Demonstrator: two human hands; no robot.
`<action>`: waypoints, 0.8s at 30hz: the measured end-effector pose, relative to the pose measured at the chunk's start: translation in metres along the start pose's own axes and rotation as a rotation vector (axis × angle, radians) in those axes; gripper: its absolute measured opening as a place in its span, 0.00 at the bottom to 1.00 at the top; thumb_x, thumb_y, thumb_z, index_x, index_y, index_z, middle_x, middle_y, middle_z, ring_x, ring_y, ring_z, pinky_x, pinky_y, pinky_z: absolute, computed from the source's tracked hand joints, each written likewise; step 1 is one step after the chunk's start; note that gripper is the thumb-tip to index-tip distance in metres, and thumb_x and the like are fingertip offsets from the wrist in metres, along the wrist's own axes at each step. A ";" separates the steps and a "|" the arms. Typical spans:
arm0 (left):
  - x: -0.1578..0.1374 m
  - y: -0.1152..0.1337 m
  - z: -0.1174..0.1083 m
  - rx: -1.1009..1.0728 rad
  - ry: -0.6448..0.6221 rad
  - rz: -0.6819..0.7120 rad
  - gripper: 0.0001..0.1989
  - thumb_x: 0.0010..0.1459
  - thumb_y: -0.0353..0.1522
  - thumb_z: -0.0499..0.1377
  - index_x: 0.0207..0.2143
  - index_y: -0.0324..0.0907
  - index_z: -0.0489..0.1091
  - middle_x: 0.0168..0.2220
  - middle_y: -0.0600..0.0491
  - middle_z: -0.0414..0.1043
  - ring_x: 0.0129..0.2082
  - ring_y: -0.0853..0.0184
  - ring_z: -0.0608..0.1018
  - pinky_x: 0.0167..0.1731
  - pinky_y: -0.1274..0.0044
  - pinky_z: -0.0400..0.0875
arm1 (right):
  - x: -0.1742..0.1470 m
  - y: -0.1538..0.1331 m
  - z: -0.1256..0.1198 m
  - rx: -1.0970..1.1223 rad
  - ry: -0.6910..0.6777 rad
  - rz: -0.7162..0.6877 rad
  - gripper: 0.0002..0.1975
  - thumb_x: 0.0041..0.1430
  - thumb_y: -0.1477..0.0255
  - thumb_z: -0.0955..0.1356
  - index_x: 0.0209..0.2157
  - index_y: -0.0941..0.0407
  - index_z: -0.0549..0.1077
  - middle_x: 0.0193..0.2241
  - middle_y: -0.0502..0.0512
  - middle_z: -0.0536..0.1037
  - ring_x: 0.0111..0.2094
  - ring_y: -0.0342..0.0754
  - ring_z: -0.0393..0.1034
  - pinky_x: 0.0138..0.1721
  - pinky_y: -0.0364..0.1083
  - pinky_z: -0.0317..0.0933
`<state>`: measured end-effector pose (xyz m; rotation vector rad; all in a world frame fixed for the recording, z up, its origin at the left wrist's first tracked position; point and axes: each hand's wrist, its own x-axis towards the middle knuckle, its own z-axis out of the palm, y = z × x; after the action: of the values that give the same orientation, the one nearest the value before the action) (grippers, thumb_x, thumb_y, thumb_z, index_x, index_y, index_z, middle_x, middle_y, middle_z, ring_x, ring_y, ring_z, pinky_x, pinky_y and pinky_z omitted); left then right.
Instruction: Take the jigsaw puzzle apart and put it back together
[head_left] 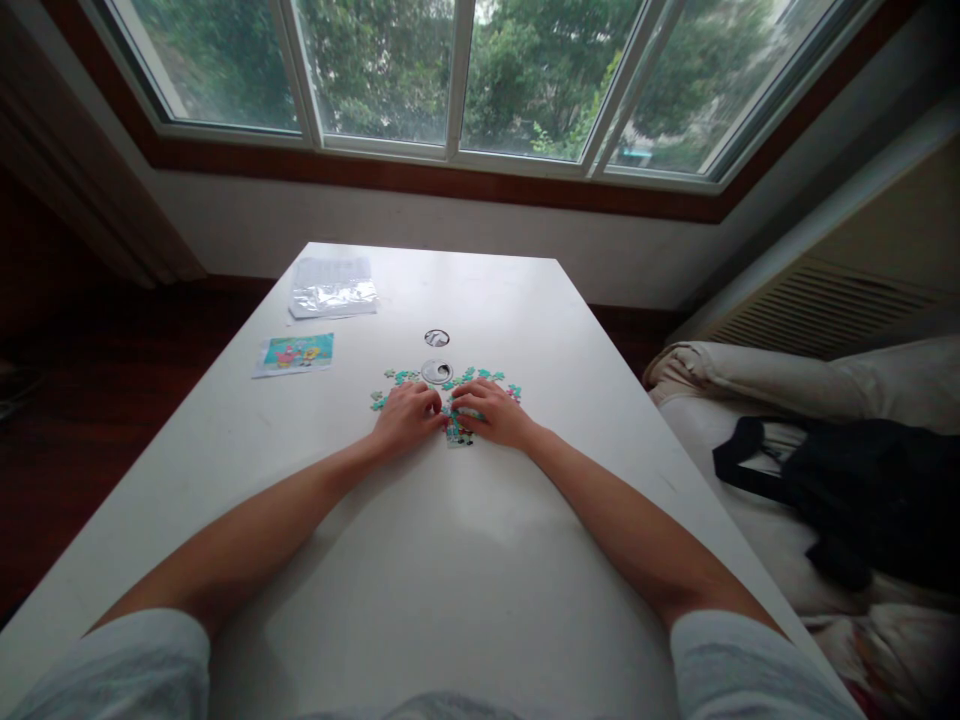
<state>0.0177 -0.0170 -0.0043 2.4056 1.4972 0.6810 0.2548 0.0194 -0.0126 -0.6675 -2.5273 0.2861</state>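
Note:
Small turquoise and green jigsaw puzzle pieces (pixel 486 374) lie scattered in an arc on the white table (pixel 480 580). Below them sits a small joined section of the jigsaw puzzle (pixel 460 438), partly covered by my fingers. My left hand (pixel 409 415) is at its left edge, thumb and fingers pinched together; whatever piece is between them is mostly hidden. From the other side my right hand (pixel 491 411) reaches over the section, fingers bent down and closed on puzzle pieces. Just beyond my hands lies a round disc with a dark and white design (pixel 436 371).
A second, smaller round disc (pixel 436 338) lies farther back. To the left are a printed cartoon picture (pixel 298 353) and a clear plastic bag with papers (pixel 334 287). Windows (pixel 450 80) face me; a couch with dark clothing (pixel 862 490) stands right of the table.

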 end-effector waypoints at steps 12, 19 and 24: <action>0.002 -0.004 -0.003 0.001 -0.021 -0.026 0.06 0.58 0.37 0.64 0.32 0.45 0.76 0.35 0.50 0.74 0.40 0.59 0.73 0.41 0.68 0.63 | -0.001 -0.002 -0.001 -0.009 -0.005 -0.024 0.10 0.66 0.67 0.69 0.48 0.50 0.78 0.50 0.58 0.79 0.53 0.56 0.71 0.57 0.58 0.63; 0.002 -0.001 -0.003 0.009 -0.026 -0.024 0.06 0.58 0.37 0.63 0.32 0.44 0.75 0.35 0.50 0.74 0.40 0.59 0.73 0.41 0.68 0.63 | -0.001 -0.002 0.000 -0.011 -0.005 -0.025 0.11 0.67 0.67 0.69 0.49 0.50 0.78 0.51 0.58 0.79 0.53 0.56 0.71 0.57 0.59 0.62; 0.000 0.000 -0.003 0.027 -0.014 -0.029 0.07 0.59 0.37 0.63 0.32 0.44 0.75 0.36 0.50 0.74 0.41 0.58 0.72 0.42 0.68 0.62 | -0.001 -0.001 0.001 -0.015 -0.001 -0.023 0.11 0.66 0.66 0.69 0.49 0.50 0.77 0.51 0.58 0.78 0.53 0.56 0.70 0.57 0.58 0.62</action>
<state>0.0163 -0.0166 -0.0020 2.3983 1.5426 0.6399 0.2553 0.0181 -0.0136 -0.6436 -2.5388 0.2590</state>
